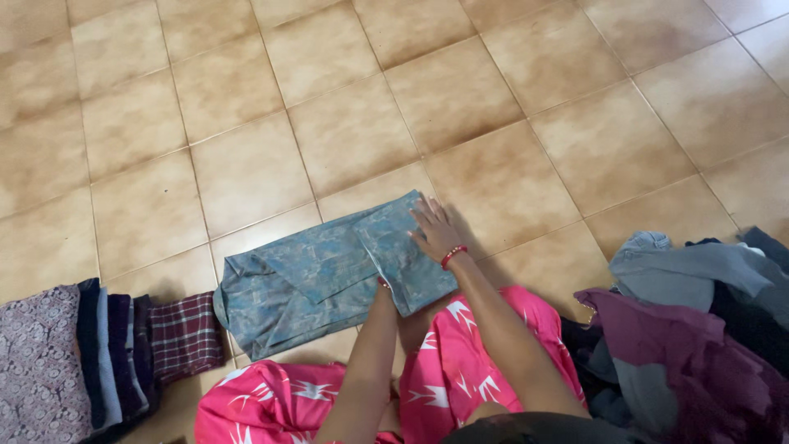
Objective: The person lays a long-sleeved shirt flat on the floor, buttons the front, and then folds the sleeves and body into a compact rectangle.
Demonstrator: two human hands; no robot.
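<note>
A blue-grey patterned cloth (320, 275) lies partly folded on the tiled floor (345, 107), just in front of the person's knees, which are covered in pink fabric with white marks (444, 378). Its right end is doubled over into a neat flap, while the left end stays rumpled and open. The right hand (433, 233) rests flat on the upper right part of that flap, palm down, fingers straight and slightly spread, pressing the fabric to the floor; a red bangle (454, 256) sits at the wrist. The left hand (385, 285) reaches to the lower edge of the same flap, but it is mostly tucked under the cloth, so I cannot tell whether its fingers are spread or pinching the edge. To the left, a row of folded clothes (90, 362) sits on the floor, the nearest piece a dark red plaid one, just beside the cloth's rumpled end. To the right lies an unfolded heap of clothes (699, 337) in grey, maroon and dark tones, near the person's right knee and apart from the cloth.
</note>
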